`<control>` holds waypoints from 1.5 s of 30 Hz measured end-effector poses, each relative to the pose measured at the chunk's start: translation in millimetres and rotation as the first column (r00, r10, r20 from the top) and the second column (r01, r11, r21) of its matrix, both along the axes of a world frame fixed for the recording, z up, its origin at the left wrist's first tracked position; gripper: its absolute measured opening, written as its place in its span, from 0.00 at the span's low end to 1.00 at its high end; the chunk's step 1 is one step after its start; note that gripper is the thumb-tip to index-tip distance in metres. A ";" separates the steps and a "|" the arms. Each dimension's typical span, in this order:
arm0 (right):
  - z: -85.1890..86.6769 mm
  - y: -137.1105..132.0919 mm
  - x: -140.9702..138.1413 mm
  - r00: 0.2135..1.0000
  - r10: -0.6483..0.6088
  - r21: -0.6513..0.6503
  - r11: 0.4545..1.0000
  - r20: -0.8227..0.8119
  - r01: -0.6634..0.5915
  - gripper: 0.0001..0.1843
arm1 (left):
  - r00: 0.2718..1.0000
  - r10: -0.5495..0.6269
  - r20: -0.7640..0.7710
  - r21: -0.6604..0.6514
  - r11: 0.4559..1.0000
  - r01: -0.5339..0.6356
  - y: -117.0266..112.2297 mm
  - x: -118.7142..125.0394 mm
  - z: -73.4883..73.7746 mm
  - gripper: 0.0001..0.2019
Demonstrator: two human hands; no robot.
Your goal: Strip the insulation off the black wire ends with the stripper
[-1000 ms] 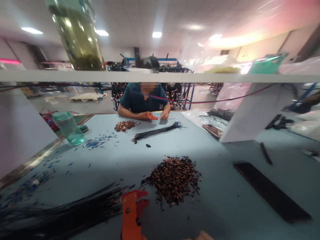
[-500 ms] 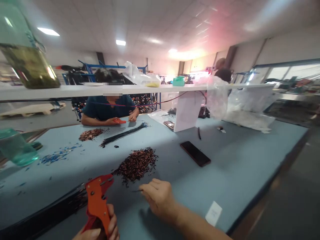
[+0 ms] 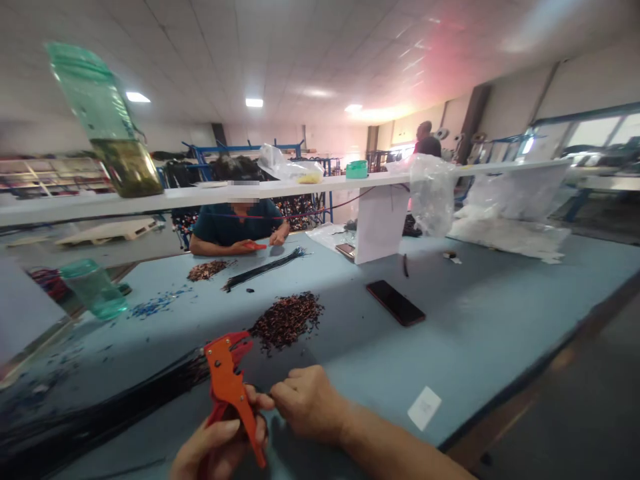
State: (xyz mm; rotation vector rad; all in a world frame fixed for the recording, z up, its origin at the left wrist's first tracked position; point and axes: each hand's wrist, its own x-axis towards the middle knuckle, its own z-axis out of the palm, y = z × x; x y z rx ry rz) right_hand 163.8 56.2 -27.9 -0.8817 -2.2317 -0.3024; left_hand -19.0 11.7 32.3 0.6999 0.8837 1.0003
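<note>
My left hand [image 3: 217,443] is wrapped round the handles of an orange and red wire stripper [image 3: 227,377], whose jaws point up and away, parted. One finger of this hand reaches to the fingertips of my right hand [image 3: 313,403], which is closed in a pinch. The thin black wire in that pinch is mostly hidden now. Beyond the stripper's jaws lies a pile of dark and copper-coloured clippings [image 3: 287,320]. To the left, a long bundle of black wires [image 3: 120,410] stretches over the blue tabletop [image 3: 480,327], its near end blurred.
A phone [image 3: 396,303] and a white label [image 3: 425,408] lie to the right. Across the table a co-worker [image 3: 235,227] holds a red tool beside another wire bundle [image 3: 265,268]. A white shelf [image 3: 200,195] crosses above, bearing a tall jar [image 3: 117,133]. A green cup [image 3: 95,290] stands left.
My left hand has brought the stripper rightwards, and its finger now meets my right hand's fingertips. The wire end that stuck out of my right hand no longer shows. The view has shifted left.
</note>
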 end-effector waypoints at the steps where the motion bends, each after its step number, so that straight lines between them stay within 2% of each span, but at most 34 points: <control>1: 0.9 -1.2 0.8 1.000 -0.017 -0.009 1.000 -0.016 0.017 0.09 | 1.000 -0.007 0.015 0.010 1.000 0.007 0.3 0.3 -2.0 0.15; 4: 3.8 -4.8 4.1 0.997 -0.048 -0.012 0.999 -0.067 0.047 0.11 | 0.997 -0.005 0.072 0.039 0.999 0.002 3.3 3.1 -6.7 0.14; 7: 4.3 -8.0 5.9 0.998 0.008 -0.004 1.000 -0.068 -0.008 0.13 | 0.992 0.034 0.120 0.056 0.998 -0.041 5.8 8.3 -7.7 0.14; 10: 3.6 -9.9 6.7 0.995 0.081 0.008 0.997 -0.058 -0.080 0.13 | 0.987 -0.028 0.157 0.036 0.999 0.022 6.4 12.1 -8.8 0.13; 16: 8.6 -9.3 11.9 0.990 0.138 0.006 0.990 0.017 -0.138 0.19 | 0.971 -0.128 0.200 0.141 0.985 0.101 8.0 7.6 -15.7 0.11; 18: 10.4 -8.6 14.3 0.990 0.139 0.005 0.990 0.023 -0.139 0.20 | 0.965 -0.149 0.217 0.164 0.980 0.114 9.5 5.0 -16.9 0.12; 22: 10.6 -7.0 20.6 0.993 0.113 0.014 0.993 0.038 -0.113 0.21 | 0.947 -0.118 0.300 0.155 0.985 0.074 12.1 1.6 -18.1 0.12; 29: 6.4 1.3 40.3 0.997 0.046 0.022 0.999 0.056 -0.047 0.21 | 0.939 -0.099 0.329 0.168 0.985 0.045 15.4 -7.8 -15.6 0.13; 33: 6.4 3.8 44.6 0.999 0.004 -0.047 0.999 -0.045 -0.006 0.16 | 0.966 -0.076 0.245 0.218 0.976 0.022 19.2 -12.8 -15.3 0.12; 38: 13.8 -2.0 39.5 0.975 -0.081 -0.254 0.967 -0.206 0.027 0.15 | 0.996 -0.037 0.085 0.248 0.969 0.015 19.6 -9.9 -21.7 0.13; 41: 19.2 -7.7 31.8 0.987 -0.055 -0.325 0.946 -0.150 0.004 0.16 | 0.997 -0.017 0.070 0.274 0.962 -0.003 17.8 -7.2 -23.6 0.14; 45: 21.6 -11.7 20.6 1.000 0.028 -0.293 0.956 0.010 -0.024 0.15 | 0.984 -0.054 0.169 0.273 0.962 0.006 16.6 -6.9 -21.3 0.12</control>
